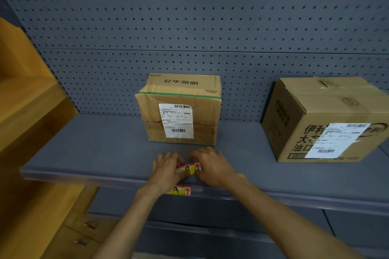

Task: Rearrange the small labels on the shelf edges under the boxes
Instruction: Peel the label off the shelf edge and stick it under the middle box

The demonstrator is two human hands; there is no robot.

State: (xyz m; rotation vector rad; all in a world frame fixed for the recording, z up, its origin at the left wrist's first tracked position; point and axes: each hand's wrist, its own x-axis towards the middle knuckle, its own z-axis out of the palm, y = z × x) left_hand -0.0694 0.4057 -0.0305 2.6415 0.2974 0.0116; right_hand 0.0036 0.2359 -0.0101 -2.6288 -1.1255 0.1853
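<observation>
A small label marked B (190, 168), yellow and red with a red arrow, is held between both hands just above the front of the grey shelf (101, 153). My left hand (168, 169) pinches its left end and my right hand (212, 165) grips its right end. A second label marked A (181, 190), also with a red arrow, sits on the shelf's front edge right below my left wrist, partly hidden. A small cardboard box (179, 109) with a white shipping sticker stands just behind the hands.
A larger cardboard box (324, 120) stands on the shelf at the right. A grey pegboard wall (189, 17) backs the shelf. Wooden shelving (25, 94) rises at the left, with wooden drawers (84, 233) lower down.
</observation>
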